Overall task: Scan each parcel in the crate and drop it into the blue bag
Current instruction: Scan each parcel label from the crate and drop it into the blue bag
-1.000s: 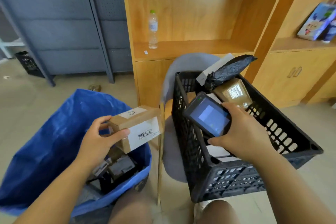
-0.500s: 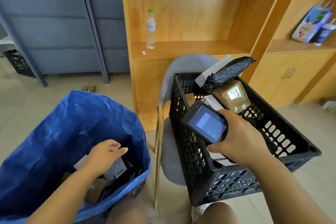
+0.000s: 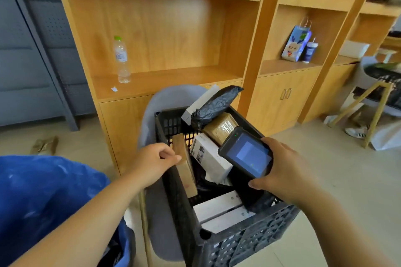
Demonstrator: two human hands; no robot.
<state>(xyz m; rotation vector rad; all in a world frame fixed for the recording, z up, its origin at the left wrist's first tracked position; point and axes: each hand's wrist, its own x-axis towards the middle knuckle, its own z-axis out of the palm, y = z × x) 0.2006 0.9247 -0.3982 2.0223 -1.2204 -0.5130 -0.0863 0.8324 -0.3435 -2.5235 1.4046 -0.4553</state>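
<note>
Wooden shelves (image 3: 165, 80) fill the back wall, and a bottle (image 3: 122, 60) stands on one. A black crate (image 3: 249, 243) sits on a grey chair (image 3: 165, 102), with white, black and brown parcels in it. The left hand (image 3: 152, 162) reaches in, and its fingers (image 3: 166, 154) and thumb pinch the top edge of a thin brown parcel (image 3: 185, 171) that leans on the crate's left wall. The right hand (image 3: 288, 171) curls round a scanner (image 3: 247, 154) over the crate. The blue bag (image 3: 43, 197) is low on the left, beside the chair.
</note>
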